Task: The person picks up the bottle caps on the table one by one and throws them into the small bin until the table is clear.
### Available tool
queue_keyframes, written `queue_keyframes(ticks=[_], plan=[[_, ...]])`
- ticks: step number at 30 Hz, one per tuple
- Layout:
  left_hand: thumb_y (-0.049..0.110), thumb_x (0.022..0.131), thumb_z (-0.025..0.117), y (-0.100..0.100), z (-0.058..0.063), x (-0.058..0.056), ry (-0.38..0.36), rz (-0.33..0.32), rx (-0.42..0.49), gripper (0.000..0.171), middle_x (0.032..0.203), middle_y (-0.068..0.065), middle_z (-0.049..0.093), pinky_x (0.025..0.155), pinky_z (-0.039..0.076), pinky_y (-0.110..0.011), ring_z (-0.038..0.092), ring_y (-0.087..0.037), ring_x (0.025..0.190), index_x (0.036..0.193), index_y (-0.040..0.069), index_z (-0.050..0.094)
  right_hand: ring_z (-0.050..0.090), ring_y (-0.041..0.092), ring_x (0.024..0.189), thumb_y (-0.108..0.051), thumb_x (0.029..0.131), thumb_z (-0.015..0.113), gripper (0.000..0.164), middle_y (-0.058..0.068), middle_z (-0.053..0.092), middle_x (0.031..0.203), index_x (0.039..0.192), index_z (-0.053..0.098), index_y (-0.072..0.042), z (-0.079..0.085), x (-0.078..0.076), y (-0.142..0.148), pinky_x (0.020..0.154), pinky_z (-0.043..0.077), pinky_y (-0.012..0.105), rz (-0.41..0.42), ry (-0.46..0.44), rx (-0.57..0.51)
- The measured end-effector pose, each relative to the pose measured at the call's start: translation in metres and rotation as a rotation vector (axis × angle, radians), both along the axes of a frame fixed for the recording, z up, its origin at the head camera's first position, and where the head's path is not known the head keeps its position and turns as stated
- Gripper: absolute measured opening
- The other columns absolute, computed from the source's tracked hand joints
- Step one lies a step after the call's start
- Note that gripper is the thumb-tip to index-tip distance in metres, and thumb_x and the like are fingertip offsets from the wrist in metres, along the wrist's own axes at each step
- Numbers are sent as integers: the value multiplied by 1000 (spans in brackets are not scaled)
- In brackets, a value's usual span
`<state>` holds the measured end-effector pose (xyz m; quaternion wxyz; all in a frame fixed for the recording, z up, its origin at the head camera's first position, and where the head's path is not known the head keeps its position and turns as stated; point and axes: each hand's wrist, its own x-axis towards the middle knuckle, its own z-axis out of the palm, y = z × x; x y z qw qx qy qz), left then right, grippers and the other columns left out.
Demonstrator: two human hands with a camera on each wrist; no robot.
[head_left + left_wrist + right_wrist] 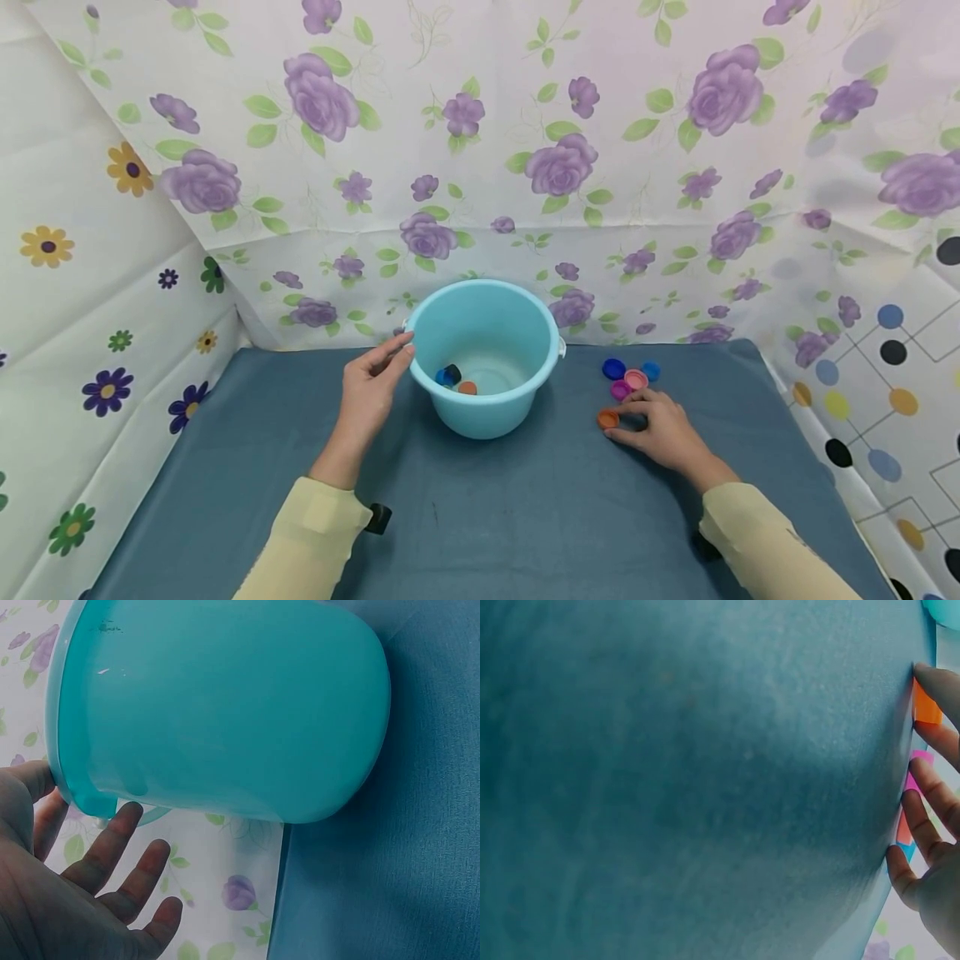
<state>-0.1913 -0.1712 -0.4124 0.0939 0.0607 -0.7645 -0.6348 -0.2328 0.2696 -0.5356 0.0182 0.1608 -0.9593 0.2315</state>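
Note:
A light blue bucket [483,412] stands on the blue cloth. My left hand [369,387] pinches its rim [56,712] on the left side between thumb and index finger, the other fingers spread loosely beside the wall. Inside the bucket lie an orange cap [468,388], a black cap [453,373] and a blue cap [446,379]. To the right, my right hand [660,425] pinches another orange bottle cap [607,419] between thumb and index finger, low at the cloth. Just behind it lie a magenta cap [620,390], a pink cap [636,380], a dark blue cap [613,369] and a lighter blue cap [650,371].
The blue cloth [525,517] covers the table. A curtain with purple flowers [562,167] hangs right behind the bucket, and patterned sheets stand along the left [67,333] and right [885,433] sides. A white handle knob [562,347] sticks out from the bucket's right side.

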Motion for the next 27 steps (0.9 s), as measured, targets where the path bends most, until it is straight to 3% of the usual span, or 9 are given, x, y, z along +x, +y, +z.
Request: queue_keyframes(ticks=[3,9,14,21,27], plan=[[44,86,64,0,1,0,-4,-5,4,37,129,4,58,97,45,-39,59,-12,108,120,29,65,55,19,103,-57,72,73,38,-7,62,107,99,72,-30,3,0,0,88,43,50,9,2,-32],[33,90,63,5,19,10,-12,-13,12,36,133,-1,55,99,43,-42,57,-19,114,123,19,64,63,10,95,-56,74,71,33,-15,68,100,100,69,-35,12,2,2,80,52,38,26,-14,-105],[31,90,62,8,24,13,-16,-4,-3,36,134,-2,55,99,44,-41,57,-19,114,124,18,63,65,12,96,-52,76,71,32,-12,69,102,104,68,-35,24,3,2,76,55,34,16,-63,-187],[31,90,63,7,23,12,-12,-6,5,35,131,-2,57,99,44,-41,58,-19,112,123,18,64,67,13,91,-50,78,70,38,-5,69,100,108,68,-27,57,-2,-8,73,55,26,-9,-78,-261],[31,90,63,7,23,12,-9,-8,10,35,130,-2,58,99,44,-41,58,-18,112,123,18,64,65,10,83,-50,77,71,38,-5,70,97,106,68,-26,90,-10,-21,67,54,27,-16,-47,-292]])
